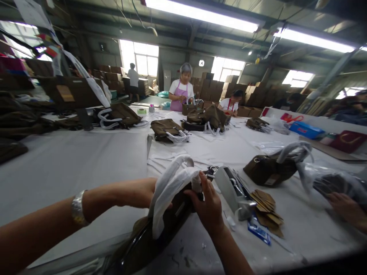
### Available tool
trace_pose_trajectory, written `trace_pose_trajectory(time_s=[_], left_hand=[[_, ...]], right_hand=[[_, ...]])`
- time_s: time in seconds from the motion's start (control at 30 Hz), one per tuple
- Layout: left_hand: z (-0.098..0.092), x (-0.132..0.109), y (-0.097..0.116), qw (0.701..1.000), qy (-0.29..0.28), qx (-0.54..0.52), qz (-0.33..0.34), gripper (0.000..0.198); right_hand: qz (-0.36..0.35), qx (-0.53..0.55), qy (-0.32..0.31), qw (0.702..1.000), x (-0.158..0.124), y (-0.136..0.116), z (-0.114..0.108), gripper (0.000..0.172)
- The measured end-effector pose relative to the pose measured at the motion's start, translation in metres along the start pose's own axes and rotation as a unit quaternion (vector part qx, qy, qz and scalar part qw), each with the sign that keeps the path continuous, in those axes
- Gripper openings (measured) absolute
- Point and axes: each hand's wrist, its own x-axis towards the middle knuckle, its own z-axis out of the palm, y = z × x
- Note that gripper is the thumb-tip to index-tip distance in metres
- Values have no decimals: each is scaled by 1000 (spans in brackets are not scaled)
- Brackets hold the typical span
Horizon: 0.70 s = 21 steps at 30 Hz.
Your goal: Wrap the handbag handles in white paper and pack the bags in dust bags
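Observation:
An olive-brown handbag point(172, 225) with white-wrapped handles point(164, 191) is tilted at the table's near edge, right in front of me. My right hand point(208, 204) is closed on the base of a wrapped handle, thumb and fingers pinching the white covering at the bag's top edge. From the left, my left hand point(146, 193) reaches in behind the wrapped handles. Most of its fingers are hidden by the white covering, so its grip does not show. A silver bracelet point(79, 208) circles the left wrist.
Right of the bag lie a grey tool-like device point(233, 191), brown paper tags point(266, 210) and a blue packet point(259, 231). Another wrapped-handle bag point(269, 168) stands beyond. A co-worker's hand point(348, 208) touches clear plastic at far right. More bags point(168, 130) and people are across the table.

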Motion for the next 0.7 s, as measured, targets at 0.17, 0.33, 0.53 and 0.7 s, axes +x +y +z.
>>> trace_pose_trajectory(time_s=[0.17, 0.33, 0.53, 0.7], left_hand=[[-6, 15, -9, 998, -19, 48, -39, 21], [-33, 39, -16, 974, 139, 176, -5, 28], [-22, 56, -8, 968, 124, 217, 23, 35], [-20, 71, -7, 973, 109, 203, 32, 35]], right_hand=[[-11, 12, -15, 1000, 0, 4, -15, 80], [-44, 179, -192, 964, -2, -16, -46, 78], [-95, 311, -483, 813, 35, -42, -93, 65], [71, 308, -517, 796, 66, -51, -97, 33]])
